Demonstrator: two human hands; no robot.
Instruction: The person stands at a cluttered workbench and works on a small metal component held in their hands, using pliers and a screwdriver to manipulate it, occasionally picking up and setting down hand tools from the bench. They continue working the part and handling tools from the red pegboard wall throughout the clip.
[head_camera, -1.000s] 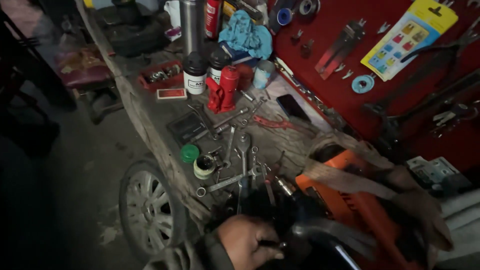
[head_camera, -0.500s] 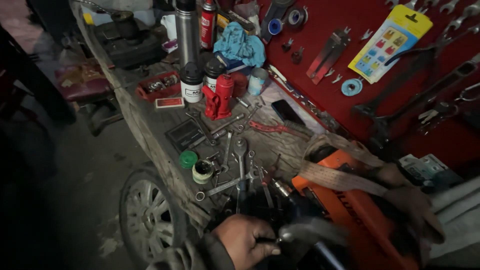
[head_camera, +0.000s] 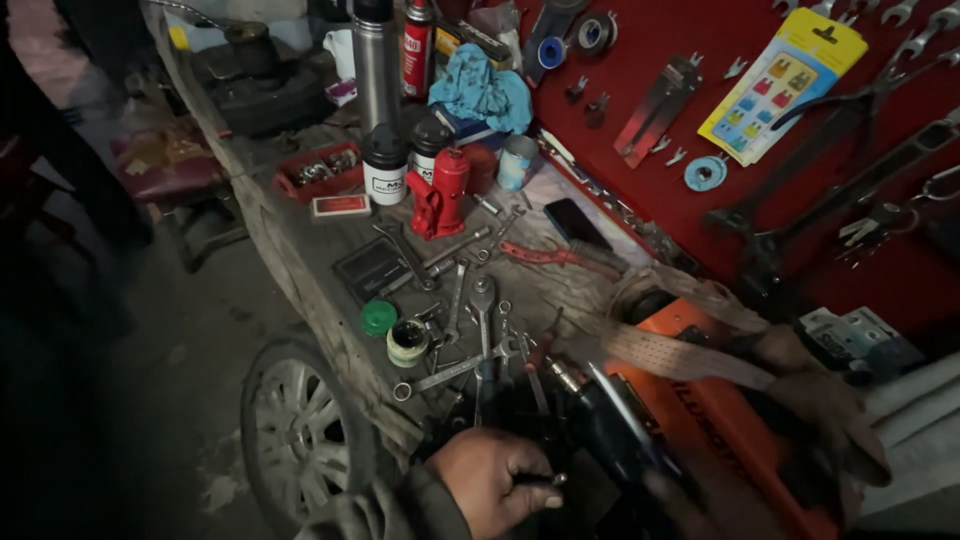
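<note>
My left hand (head_camera: 490, 480) is at the bottom of the view, its sleeve coming in from the lower left. Its fingers are curled shut on a small dark metal part (head_camera: 545, 481), too dim to name. Just right of it lies a dark power tool (head_camera: 615, 415) with a metal nose, and beyond that an orange tool case (head_camera: 700, 420) with a pale strap (head_camera: 680, 355) across it. A dark blurred shape at the lower right cannot be made out. I do not see my right hand clearly anywhere.
Several wrenches (head_camera: 470, 310), red pliers (head_camera: 545, 255), a green lid (head_camera: 379, 318), a small tin (head_camera: 407, 342), a red bottle jack (head_camera: 443, 190) and canisters crowd the wooden bench (head_camera: 290, 260). A red tool board (head_camera: 680, 180) rises at the right. A wheel rim (head_camera: 300, 430) stands below the bench edge.
The view has shifted slightly, so the bench items sit lower in frame. My left hand stays at the bottom, still curled on the small part.
</note>
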